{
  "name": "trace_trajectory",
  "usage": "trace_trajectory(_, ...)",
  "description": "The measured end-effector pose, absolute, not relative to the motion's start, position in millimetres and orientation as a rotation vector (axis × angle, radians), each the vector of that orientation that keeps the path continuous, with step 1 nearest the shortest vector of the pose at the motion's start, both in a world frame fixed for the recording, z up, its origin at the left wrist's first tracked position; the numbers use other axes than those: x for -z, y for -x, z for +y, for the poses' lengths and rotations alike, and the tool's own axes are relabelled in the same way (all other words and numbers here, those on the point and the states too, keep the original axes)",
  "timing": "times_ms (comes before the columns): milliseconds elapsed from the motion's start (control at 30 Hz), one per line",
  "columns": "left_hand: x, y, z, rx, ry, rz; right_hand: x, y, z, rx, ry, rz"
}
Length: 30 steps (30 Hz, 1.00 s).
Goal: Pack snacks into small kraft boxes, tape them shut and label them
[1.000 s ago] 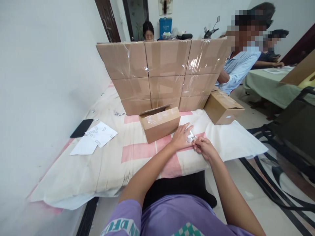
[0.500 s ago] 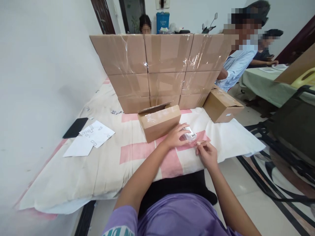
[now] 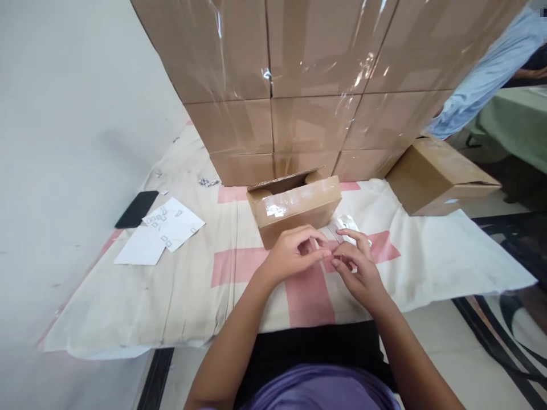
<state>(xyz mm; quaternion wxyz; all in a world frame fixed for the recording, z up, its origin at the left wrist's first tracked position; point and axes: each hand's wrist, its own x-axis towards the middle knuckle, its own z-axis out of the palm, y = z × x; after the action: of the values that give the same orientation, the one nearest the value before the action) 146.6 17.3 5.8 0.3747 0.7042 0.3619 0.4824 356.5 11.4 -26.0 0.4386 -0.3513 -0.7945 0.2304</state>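
Note:
My left hand (image 3: 294, 253) is closed, thumb and forefinger brought together at their tips. Right against those tips, my right hand (image 3: 358, 266) makes a pinch with thumb and forefinger, its other fingers bent. Whatever lies in the two pinches is too small to make out. Behind my right hand a small white, shiny object (image 3: 347, 221) rests on the pink-and-cream cloth (image 3: 256, 296), partly covered by my fingers. Just beyond my left hand stands a small cardboard box (image 3: 299, 210) with its top flap raised.
A wall of taped cardboard boxes (image 3: 314, 122) rises at the back. Another box (image 3: 444, 179) stands at the right. White paper sheets (image 3: 173, 225) with small drawn shapes and a black flat object (image 3: 137, 209) lie at the left. A person's light-blue sleeve (image 3: 487, 80) shows behind.
My left hand has left the white object and come to my right hand, so their fingertips now meet. My view has tilted down and moved closer to the boxes.

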Motion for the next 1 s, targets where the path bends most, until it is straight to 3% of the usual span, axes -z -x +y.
trace_trajectory(200,-28.6,-123.5,14.9,-1.483,-1.852,1.065,14.5,-344.1,28.2,-0.631,0.851,-1.984)
trace_trajectory(400,-71.0,-105.7,27.8,-0.874,-1.943,1.016,-3.8,-334.8,27.3,-0.687,0.703,-2.030)
trace_trajectory(600,-101.0,-96.8,31.3,-1.190,-2.231,1.185,-28.3,-328.5,35.2,-0.918,0.963,-1.954)
trace_trajectory(800,-125.5,-57.6,37.7,-1.460,-1.877,1.361,-66.1,-313.6,104.0,-0.015,0.961,-2.191)
trace_trajectory(1000,-122.4,-22.6,55.6,-0.990,-1.710,1.586,-63.1,-270.1,123.3,0.117,1.041,-2.662)
